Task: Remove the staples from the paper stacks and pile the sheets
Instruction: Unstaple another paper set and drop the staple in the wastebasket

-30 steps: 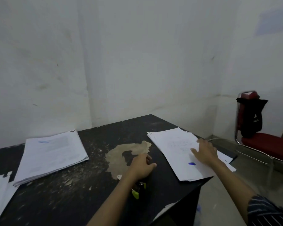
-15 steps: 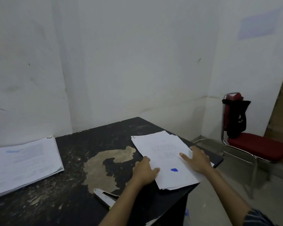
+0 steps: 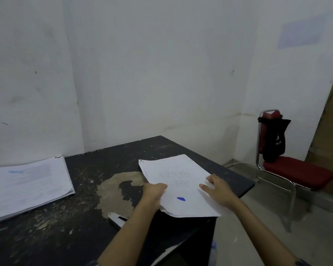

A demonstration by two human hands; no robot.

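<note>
Stapled stack [image 3: 178, 176] sits at the desk's [image 3: 108, 160] right edge, w/ its near corner overhanging the near-right corner. Left hand [image 3: 154, 191] grips the stack's left edge, fingers curled round it. Right hand [image 3: 218, 190] lies on the right edge w/ fingers fairly straight on top; we cannot tell whether any go underneath. A small dark mark at the far-left corner is prob. the staple, too small to confirm. Our read on handling: light, floppy, thin; sheets will sag if held by one edge, and the loose corners fan and tear easily, so hold both long edges, then pin flat near the stapled corner when prying. The near corner already looks curled and ragged. A metal tool [image 3: 116, 218], prob. the remover, lies by the near edge, partly behind the left forearm. A second pile [image 3: 27, 182] lies at the left edge, well apart; likely the drop spot for the sheets.
</note>
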